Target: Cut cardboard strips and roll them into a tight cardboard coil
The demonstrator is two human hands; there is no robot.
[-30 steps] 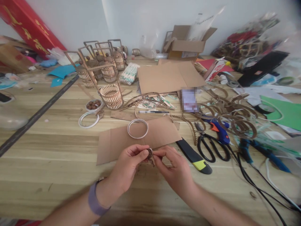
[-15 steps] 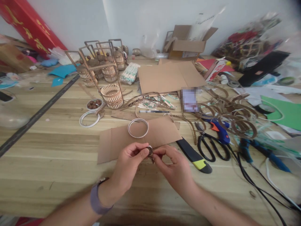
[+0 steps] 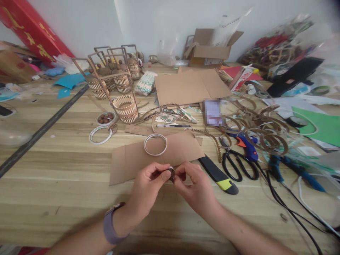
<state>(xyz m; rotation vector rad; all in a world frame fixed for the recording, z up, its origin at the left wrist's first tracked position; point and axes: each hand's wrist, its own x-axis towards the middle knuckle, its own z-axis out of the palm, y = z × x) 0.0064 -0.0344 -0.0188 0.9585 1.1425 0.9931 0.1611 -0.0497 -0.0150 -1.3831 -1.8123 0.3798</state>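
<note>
Between my fingertips is a small dark brown coil of rolled strip, with a pale top edge. My left hand pinches it from the left between thumb and fingers. From the other side my right hand is closed at the thumb and forefinger on the coil's edge; the strip's end is mostly hidden there. Just beyond the hands a white ring lies on a flat cardboard piece. To the right of my right hand rests a black tool handle with a yellow band.
Black-handled scissors, a blue glue gun and brown strip loops lie at the right, with cables running forward. Slatted baskets with tall handles stand back left, near a bowl of brown balls. A pen lies mid-table.
The coil has turned and shifted slightly right between my fingers. My right fingertips have closed in on its edge, and the short tail that hung below it no longer shows.
</note>
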